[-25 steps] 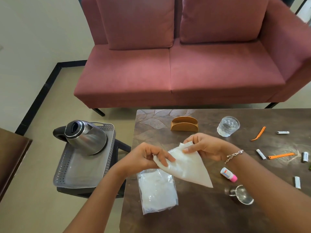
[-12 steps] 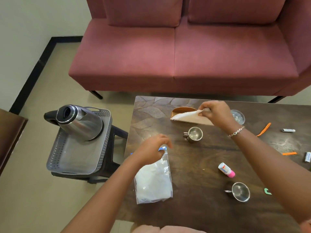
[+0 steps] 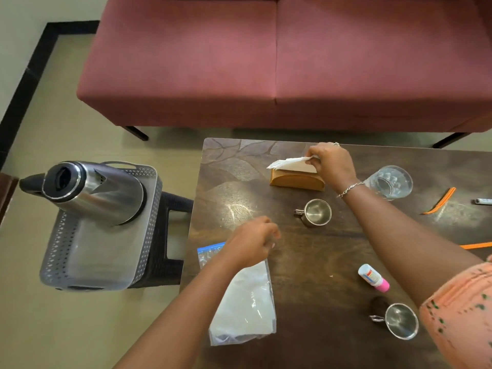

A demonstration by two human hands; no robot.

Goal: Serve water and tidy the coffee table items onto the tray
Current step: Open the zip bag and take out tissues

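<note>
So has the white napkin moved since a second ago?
Yes. The napkin went from above the plastic bag away toward the sofa, and the right hand now holds it at the wooden holder.

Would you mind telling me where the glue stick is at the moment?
In the head view, the glue stick lies on the coffee table, right of centre, just up-left of the near steel cup.
</note>
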